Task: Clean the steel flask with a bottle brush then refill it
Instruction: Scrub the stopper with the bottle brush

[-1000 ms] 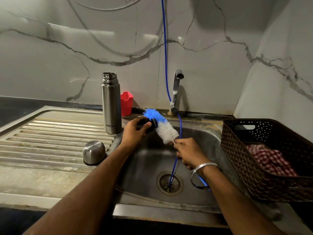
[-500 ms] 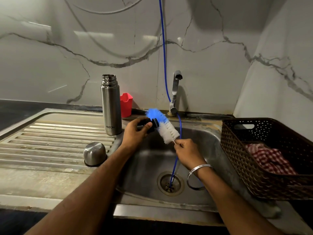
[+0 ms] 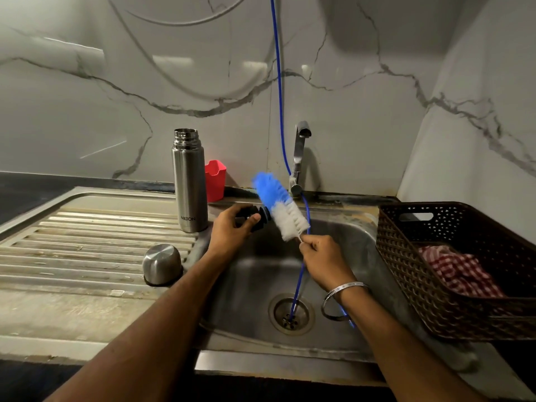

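my left grip [image 3: 232, 227] curls round a black stopper [image 3: 255, 218] above the sink [image 3: 342, 227]; my right grip [image 3: 322, 256] pinches the bottle brush [image 3: 280, 206] against it. the steel flask [image 3: 190, 181] stands uncapped on the drainboard [image 3: 87, 236], its cap [image 3: 162, 264] nearby.

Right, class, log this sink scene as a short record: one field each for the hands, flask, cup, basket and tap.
left hand: grips black stopper
right hand: pinches brush by its stem, bristles against stopper
flask: upright on drainboard, mouth open
cup: upside down on drainboard, apart from flask
basket: right of sink, holds checked cloth
tap: no water seen running
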